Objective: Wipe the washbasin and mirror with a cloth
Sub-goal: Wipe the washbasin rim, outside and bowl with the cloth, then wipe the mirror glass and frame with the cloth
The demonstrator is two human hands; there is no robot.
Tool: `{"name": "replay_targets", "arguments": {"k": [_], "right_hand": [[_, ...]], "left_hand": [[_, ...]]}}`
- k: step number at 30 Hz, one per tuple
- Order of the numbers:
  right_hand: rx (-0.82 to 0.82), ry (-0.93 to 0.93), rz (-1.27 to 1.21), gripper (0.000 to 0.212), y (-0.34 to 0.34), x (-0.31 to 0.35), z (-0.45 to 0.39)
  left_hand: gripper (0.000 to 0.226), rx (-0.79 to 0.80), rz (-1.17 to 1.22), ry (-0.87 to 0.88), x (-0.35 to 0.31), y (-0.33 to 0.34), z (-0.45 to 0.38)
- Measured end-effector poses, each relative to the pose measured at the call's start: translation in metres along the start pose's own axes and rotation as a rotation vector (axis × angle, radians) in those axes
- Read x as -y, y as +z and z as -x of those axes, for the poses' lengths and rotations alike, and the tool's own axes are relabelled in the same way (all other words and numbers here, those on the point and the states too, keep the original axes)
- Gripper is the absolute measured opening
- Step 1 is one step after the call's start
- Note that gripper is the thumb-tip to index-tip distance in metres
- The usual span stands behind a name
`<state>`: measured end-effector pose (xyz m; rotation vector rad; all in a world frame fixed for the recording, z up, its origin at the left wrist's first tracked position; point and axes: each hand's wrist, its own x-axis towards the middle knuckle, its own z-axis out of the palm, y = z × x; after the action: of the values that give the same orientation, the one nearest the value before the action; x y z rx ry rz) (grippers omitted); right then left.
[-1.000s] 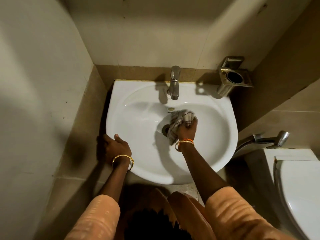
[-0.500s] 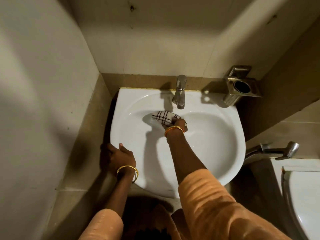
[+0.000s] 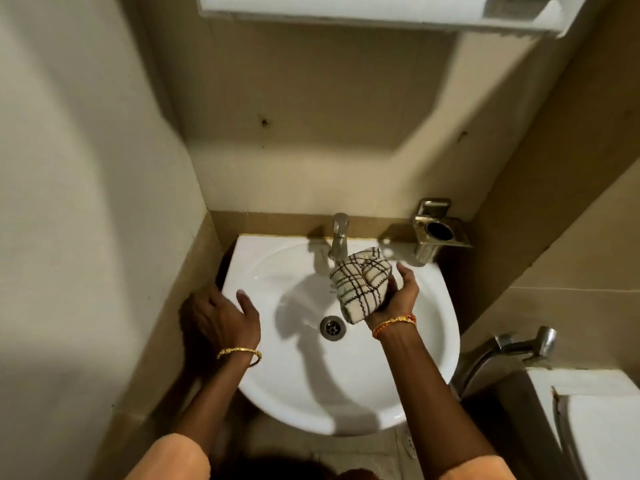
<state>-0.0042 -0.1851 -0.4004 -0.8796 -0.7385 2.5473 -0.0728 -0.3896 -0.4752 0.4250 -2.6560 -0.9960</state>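
A white washbasin (image 3: 287,386) is fixed to the tiled back wall, with a steel tap (image 3: 338,239) at its rear and a round drain (image 3: 332,328) in the bowl. My right hand (image 3: 398,299) is raised above the bowl, palm up, cupping a bunched cream cloth with dark checks (image 3: 360,284) just below the tap. My left hand (image 3: 221,317) rests on the basin's left rim, thumb over the edge. The mirror itself is not in view; only the underside of a white shelf or cabinet (image 3: 377,12) shows at the top.
A steel tumbler holder (image 3: 438,233) is mounted right of the tap. A toilet cistern (image 3: 588,420) stands at the lower right with a metal spray handle (image 3: 519,348) beside it. Tiled walls close in on the left and right.
My right hand has lifted the cloth off the bowl's back wall and turned palm up to the right of the tap. The view has tilted upward. My left hand stays on the rim.
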Motion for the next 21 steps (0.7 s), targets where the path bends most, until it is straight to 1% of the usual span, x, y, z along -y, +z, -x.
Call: {"name": "replay_targets", "arguments": {"k": [2, 3, 5, 6, 7, 9, 13, 15, 17, 19, 21], "right_hand": [[0.153, -0.004, -0.01, 0.043, 0.012, 0.014, 0.009], [0.218, -0.034, -0.009, 0.048, 0.021, 0.023, 0.01], [0.385, -0.074, 0.011, 0.041, 0.049, 0.046, 0.017], [0.451, -0.105, 0.036, 0.036, 0.062, 0.056, 0.023], [0.501, -0.133, 0.071, 0.035, 0.077, 0.067, 0.028], [0.537, -0.248, 0.155, 0.04, 0.105, 0.086, 0.035], [0.541, -0.592, 0.31, 0.031, 0.161, 0.124, 0.06], [0.556, -0.742, 0.345, 0.042, 0.187, 0.143, 0.077], [0.592, -0.893, 0.354, 0.053, 0.214, 0.16, 0.098], [0.632, -1.062, 0.369, 0.05, 0.241, 0.176, 0.115], [0.692, -1.245, 0.402, 0.043, 0.271, 0.193, 0.133]], "left_hand": [[0.053, -0.074, 0.145, 0.207, -0.041, -0.024, -0.017], [0.048, -0.104, 0.25, 0.308, -0.065, -0.036, -0.027], [0.039, -0.143, 0.416, 0.458, -0.111, -0.059, -0.047], [0.037, -0.158, 0.458, 0.503, -0.133, -0.072, -0.056], [0.038, -0.17, 0.479, 0.527, -0.156, -0.085, -0.066], [0.045, -0.212, 0.48, 0.549, -0.197, -0.11, -0.082], [0.058, -0.36, 0.52, 0.657, -0.26, -0.159, -0.107], [0.063, -0.419, 0.527, 0.65, -0.284, -0.179, -0.12], [0.065, -0.424, 0.538, 0.624, -0.304, -0.2, -0.131], [0.064, -0.397, 0.56, 0.604, -0.321, -0.219, -0.139], [0.064, -0.4, 0.588, 0.632, -0.339, -0.237, -0.148]]}}
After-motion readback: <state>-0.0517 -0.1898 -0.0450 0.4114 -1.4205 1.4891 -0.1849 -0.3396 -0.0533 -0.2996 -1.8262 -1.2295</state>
